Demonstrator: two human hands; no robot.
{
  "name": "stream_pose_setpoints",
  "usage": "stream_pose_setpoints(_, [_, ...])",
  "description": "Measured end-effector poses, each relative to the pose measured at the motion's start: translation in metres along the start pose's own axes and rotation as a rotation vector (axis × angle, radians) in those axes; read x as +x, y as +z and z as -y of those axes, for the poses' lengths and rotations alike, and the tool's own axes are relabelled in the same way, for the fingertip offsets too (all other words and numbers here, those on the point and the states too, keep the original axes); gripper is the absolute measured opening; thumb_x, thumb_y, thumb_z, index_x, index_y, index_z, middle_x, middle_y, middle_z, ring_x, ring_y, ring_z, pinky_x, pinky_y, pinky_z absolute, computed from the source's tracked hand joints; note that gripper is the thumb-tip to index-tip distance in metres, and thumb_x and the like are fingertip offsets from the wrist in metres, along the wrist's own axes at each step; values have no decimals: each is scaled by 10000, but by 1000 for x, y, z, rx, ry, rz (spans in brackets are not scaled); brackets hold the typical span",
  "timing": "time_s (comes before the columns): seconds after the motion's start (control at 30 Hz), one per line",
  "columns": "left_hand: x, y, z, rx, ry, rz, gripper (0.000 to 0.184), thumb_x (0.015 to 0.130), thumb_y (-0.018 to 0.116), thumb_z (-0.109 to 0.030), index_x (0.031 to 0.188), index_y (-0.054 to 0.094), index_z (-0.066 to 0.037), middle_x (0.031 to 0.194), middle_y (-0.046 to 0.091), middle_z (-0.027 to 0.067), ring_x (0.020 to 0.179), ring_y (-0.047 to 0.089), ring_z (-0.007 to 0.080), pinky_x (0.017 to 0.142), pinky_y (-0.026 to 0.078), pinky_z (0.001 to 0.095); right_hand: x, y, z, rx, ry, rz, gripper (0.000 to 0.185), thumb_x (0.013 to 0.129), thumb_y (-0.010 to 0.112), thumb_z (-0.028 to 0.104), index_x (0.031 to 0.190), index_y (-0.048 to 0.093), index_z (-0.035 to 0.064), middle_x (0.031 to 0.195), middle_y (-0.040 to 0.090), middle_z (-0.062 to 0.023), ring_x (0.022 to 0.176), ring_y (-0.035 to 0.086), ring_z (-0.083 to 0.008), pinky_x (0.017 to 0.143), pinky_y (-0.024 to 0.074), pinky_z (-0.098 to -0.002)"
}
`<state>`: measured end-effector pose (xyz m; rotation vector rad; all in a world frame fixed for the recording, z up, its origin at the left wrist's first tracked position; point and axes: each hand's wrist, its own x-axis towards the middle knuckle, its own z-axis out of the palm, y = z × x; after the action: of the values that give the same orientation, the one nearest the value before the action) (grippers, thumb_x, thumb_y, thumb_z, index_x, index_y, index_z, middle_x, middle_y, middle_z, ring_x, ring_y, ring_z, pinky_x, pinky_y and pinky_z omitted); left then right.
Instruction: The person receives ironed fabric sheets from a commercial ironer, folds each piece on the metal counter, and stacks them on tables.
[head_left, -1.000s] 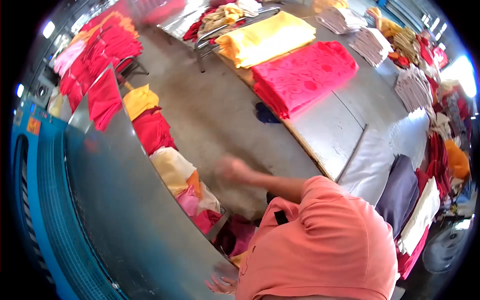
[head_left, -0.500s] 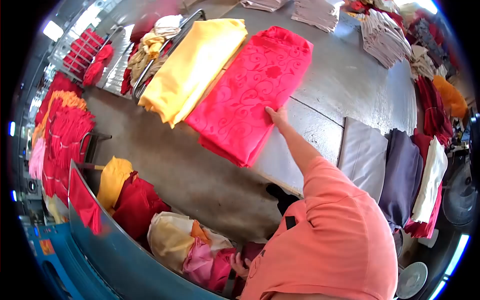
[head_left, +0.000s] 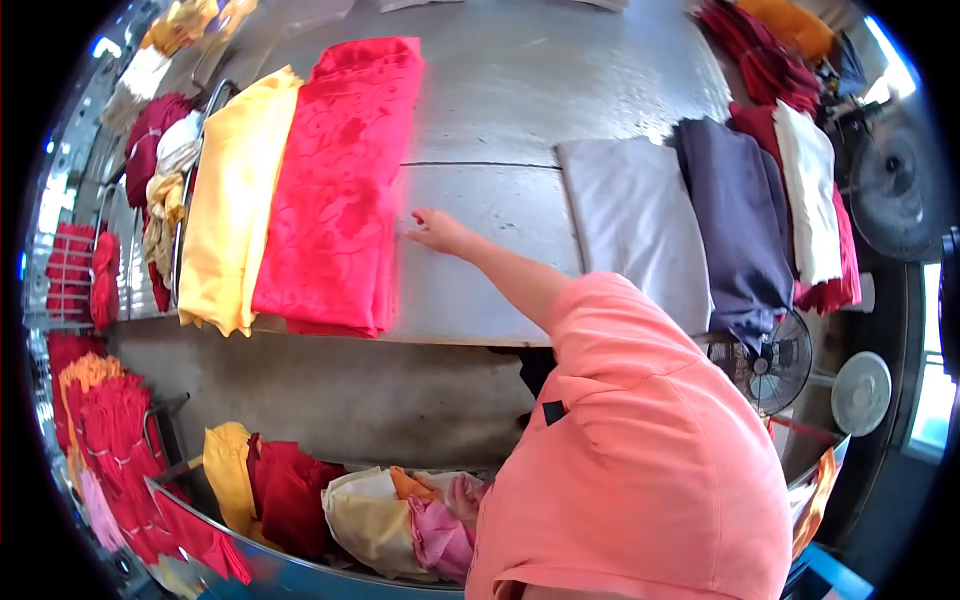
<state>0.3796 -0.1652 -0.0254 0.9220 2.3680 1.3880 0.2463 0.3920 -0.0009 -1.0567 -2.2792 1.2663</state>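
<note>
My right hand (head_left: 437,231) is over the bare grey metal table (head_left: 480,290), just right of a folded bright red patterned cloth (head_left: 335,200). Its fingers are partly extended with nothing between them, and a small gap separates them from the cloth. On the cloth's left side lies a folded yellow cloth (head_left: 235,205). Farther right, a light grey cloth (head_left: 635,225) and a dark grey-purple cloth (head_left: 735,220) lie side by side. I cannot make out my left hand; the salmon shirt fills the lower right.
Below the table, a metal-edged bin (head_left: 250,545) holds yellow, dark red, cream and pink cloths. Bundled red cloths (head_left: 115,440) stand at the far left. White cloth (head_left: 808,195) hangs at the right, near fans (head_left: 762,365). A metal rail (head_left: 205,125) borders the yellow cloth.
The view has turned, so the table now lies straight across. My right hand reached the red cloth's edge and has since come away from it. My left hand has dropped out of sight.
</note>
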Motion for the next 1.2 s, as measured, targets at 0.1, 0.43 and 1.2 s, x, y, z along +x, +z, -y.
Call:
stream_pose_setpoints(0.1, [17,-10,-59,16,-158,89,283,792,536,-33,1069,543,24,1011,527,144,828,549,216,689,479,279,-101,-46,-40,83,39,-242,408,790,621,278,1110,527,44,1017,586,-161,881,591,-276,762,481,-362])
stream_pose_setpoints(0.43, [-18,-3,-89,2,-224,354,242,807,525,-35,1045,563,-18,951,551,109,807,555,221,693,459,294,-369,-195,-123,387,692,-144,381,849,520,332,646,584,16,568,575,-69,470,557,-135,421,444,-247])
stream_pose_setpoints(1.2, [415,528,-337,666,627,856,665,744,620,-468,1230,411,-66,1229,470,132,1116,452,299,905,382,386,-357,-255,-145,1220,962,-424,422,828,589,355,1085,540,24,1024,564,-78,935,537,-167,752,459,-336])
